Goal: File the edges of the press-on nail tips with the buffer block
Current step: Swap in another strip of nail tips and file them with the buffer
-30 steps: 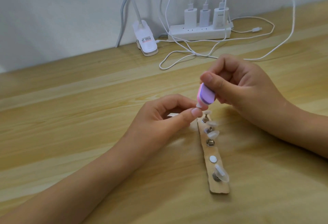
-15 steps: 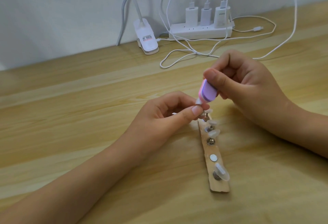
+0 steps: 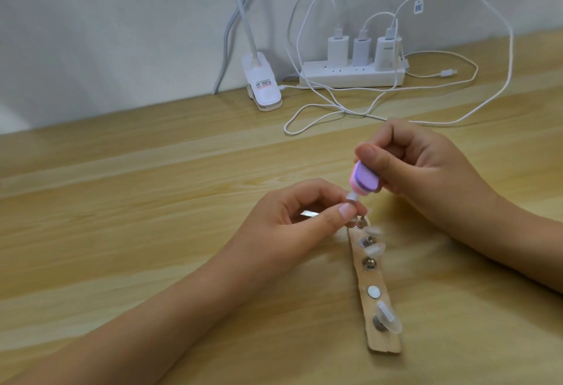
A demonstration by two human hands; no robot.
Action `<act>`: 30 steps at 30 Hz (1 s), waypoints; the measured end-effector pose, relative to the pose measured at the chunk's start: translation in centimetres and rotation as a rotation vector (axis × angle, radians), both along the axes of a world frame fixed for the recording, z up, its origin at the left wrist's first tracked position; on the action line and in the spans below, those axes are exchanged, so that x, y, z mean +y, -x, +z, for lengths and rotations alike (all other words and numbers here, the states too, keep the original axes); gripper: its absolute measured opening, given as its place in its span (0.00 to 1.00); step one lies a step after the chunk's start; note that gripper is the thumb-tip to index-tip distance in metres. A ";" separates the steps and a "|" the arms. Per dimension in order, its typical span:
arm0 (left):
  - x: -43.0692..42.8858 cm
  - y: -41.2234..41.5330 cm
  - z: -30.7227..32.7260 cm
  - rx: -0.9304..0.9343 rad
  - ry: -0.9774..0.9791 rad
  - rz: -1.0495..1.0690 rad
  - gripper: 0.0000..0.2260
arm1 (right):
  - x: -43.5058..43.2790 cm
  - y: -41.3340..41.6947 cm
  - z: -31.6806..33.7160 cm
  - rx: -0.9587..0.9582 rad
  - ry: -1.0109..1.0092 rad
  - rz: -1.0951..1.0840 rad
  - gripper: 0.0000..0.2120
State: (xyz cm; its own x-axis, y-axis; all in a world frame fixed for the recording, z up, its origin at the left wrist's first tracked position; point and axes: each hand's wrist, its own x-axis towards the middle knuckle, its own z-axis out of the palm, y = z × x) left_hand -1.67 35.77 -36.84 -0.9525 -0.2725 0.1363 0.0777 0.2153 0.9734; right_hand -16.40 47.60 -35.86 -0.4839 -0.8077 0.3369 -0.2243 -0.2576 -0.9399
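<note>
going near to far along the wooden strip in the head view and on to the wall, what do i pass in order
nearest nail tip → white disc → bare metal stud → blurred nail tip → buffer block → power strip

We're seeing a light wooden table (image 3: pixel 122 202) meeting a grey wall (image 3: pixel 91 19); power strip (image 3: pixel 350 77), three chargers (image 3: pixel 337 49), white cables (image 3: pixel 487 101) and clip lamp (image 3: pixel 263 86) sitting at back.
</note>
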 end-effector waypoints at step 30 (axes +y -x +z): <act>-0.2 0.1 -0.4 0.008 0.052 0.010 0.04 | 0.0 -0.3 0.5 -0.088 -0.107 -0.003 0.11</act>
